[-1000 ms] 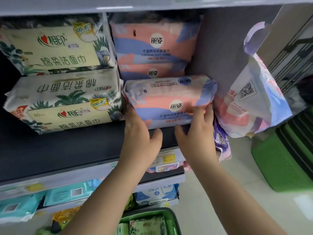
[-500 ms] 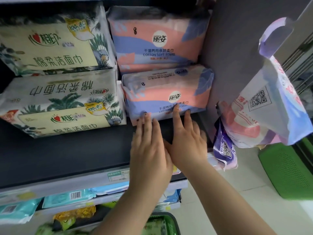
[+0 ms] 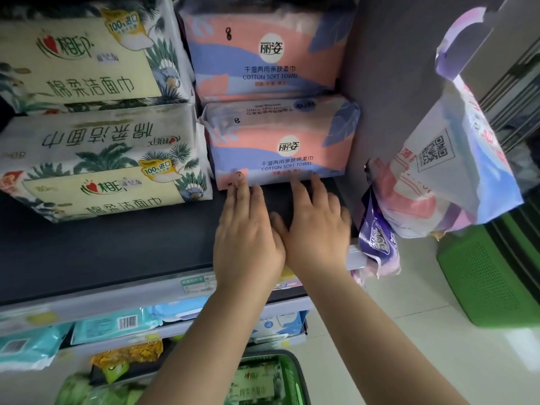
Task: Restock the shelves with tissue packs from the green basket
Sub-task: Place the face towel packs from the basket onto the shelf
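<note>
Where it sits: pink-and-blue tissue pack (image 3: 280, 144) on the dark shelf (image 3: 102, 247), beneath a matching pack (image 3: 263, 51).
Left hand (image 3: 248, 238): flat, straight fingertips touching its lower front edge.
Right hand (image 3: 315, 229): flat alongside, fingertips touching the same edge.

The pink and blue tissue pack (image 3: 280, 141) has a smooth, shiny plastic wrap. The dark shelf (image 3: 102, 247) looks matt. The green basket (image 3: 482, 276) is plastic with tiny holes.

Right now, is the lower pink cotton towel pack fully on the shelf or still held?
On the shelf. The lower pink pack lies flat beneath another; both hands, left and right, touch its front edge with straight fingers.
</note>
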The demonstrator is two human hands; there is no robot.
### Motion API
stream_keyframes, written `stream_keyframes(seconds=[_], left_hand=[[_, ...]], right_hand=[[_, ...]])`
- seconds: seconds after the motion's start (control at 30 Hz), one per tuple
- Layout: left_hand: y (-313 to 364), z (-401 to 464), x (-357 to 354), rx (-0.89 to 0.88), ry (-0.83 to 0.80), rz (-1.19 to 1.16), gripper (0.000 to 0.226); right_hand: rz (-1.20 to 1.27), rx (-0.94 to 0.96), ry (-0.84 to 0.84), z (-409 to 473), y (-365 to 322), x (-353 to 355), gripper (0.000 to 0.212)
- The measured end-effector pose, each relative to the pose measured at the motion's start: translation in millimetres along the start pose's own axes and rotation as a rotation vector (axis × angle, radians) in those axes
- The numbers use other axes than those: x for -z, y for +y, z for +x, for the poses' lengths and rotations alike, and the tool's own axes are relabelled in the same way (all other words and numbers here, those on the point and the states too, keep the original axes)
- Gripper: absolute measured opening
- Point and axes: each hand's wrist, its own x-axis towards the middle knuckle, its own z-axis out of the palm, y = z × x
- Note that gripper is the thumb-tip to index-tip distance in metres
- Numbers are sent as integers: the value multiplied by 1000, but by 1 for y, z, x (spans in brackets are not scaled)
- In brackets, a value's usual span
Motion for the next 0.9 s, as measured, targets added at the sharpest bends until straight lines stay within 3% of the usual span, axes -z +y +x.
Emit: stream_keyframes(seconds=[0.07, 0.13, 0.3, 0.5, 0.67, 0.9], left_hand=[[2, -15, 1, -55, 134, 17, 57], [3, -42, 0, -75, 191, -26, 59], [-18, -132, -15, -90, 87, -118, 67], [-95, -234, -55, 67, -249, 26, 70], [-151, -289, -105, 321, -638, -79, 77], [-198, -339, -194, 411, -793, -80, 75]], right_hand=[[41, 24, 210, -7, -1, -3, 55], [106, 104, 305, -18, 2, -7, 51], [285, 249, 426, -84, 12, -26, 32], [361, 92, 152, -195, 57, -96, 31], [253, -42, -150, -266, 83, -180, 33], [211, -170, -458, -313, 99, -274, 39]])
